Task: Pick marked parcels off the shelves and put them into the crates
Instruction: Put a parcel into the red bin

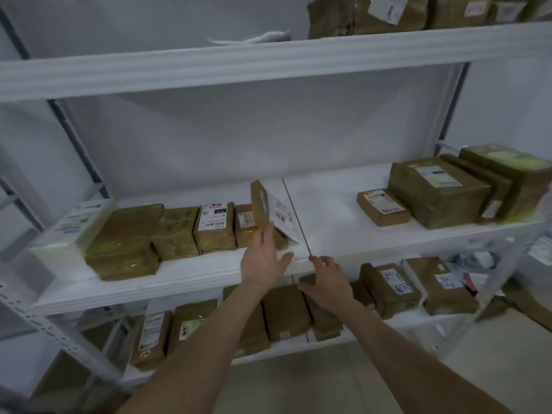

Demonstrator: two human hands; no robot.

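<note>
A brown parcel (273, 212) with a white label and a red mark stands tilted on the middle shelf (331, 222), at the right end of a row of brown parcels (176, 231). My left hand (264, 258) reaches up to its near lower edge, fingers on the left side and thumb spread to the right below it. My right hand (327, 279) hovers just below the shelf's front edge, fingers loosely bent, holding nothing. No crate is in view.
More taped brown parcels (439, 189) sit at the right of the middle shelf. The lower shelf (298, 345) and the top shelf (373, 16) hold several parcels too. A white flat packet (80, 222) lies at the far left. Shelf uprights stand on both sides.
</note>
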